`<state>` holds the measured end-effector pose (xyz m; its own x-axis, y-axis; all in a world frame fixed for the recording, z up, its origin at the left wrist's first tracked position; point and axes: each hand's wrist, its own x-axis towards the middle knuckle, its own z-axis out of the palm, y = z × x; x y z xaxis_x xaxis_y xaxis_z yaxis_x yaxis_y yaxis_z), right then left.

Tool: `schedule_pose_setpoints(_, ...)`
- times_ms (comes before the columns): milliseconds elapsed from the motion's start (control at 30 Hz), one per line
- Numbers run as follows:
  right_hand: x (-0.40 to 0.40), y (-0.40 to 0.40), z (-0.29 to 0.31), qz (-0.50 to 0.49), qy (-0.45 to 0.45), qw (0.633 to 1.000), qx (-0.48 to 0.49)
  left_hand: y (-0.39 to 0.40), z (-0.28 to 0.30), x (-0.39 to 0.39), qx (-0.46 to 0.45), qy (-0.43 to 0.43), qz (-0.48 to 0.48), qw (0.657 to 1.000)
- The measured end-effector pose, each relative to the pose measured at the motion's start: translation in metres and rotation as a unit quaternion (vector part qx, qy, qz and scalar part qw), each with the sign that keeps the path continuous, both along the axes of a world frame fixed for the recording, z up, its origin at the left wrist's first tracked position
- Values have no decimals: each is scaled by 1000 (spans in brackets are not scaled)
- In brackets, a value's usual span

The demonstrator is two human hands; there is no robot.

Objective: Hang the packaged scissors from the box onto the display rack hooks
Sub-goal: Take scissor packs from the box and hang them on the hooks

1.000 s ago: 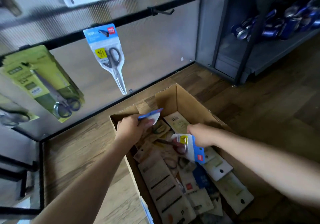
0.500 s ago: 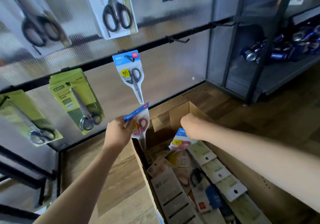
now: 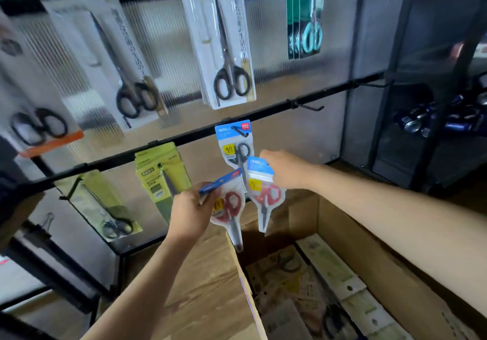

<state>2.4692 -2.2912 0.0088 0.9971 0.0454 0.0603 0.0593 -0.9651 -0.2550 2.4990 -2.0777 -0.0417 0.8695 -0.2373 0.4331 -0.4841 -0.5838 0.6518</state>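
Note:
My left hand (image 3: 191, 212) grips a blue-topped pack of red-handled scissors (image 3: 228, 208), tips pointing down. My right hand (image 3: 286, 168) holds a second, matching pack of red scissors (image 3: 264, 194) by its blue header. Both packs hang in the air above the far edge of the open cardboard box (image 3: 369, 255). Just behind them a blue pack with grey scissors (image 3: 235, 144) hangs on a hook of the lower black rail (image 3: 266, 115). An empty hook (image 3: 307, 106) juts out of that rail to the right. Several more packs (image 3: 303, 287) lie in the box.
Green scissor packs (image 3: 162, 179) hang on the lower rail at left. Larger white packs of black scissors (image 3: 224, 50) and a teal pack (image 3: 305, 18) hang above. A dark metal shelf with blue cans (image 3: 448, 121) stands at right. Wooden floor lies beneath.
Both hands have risen from the box toward the lower rail, each carrying its pack. The right pack has come out of the box and now hangs upright. The view has tilted upward.

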Motion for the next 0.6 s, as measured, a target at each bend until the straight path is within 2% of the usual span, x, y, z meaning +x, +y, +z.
schedule_pose_setpoints(100, 20, -1, 21, 16, -84, 995, 47, 3, 5, 6, -17, 8, -6, 1000)
schedule_pose_setpoints(233, 28, -3, 38, 12, -155, 973, 171, 6, 11, 6, -25, 14, -15, 999)
schedule_pose_setpoints(600, 50, -10, 20, -37, -185, 946, 264, -5, 0, 7, -79, 58, -29, 995)
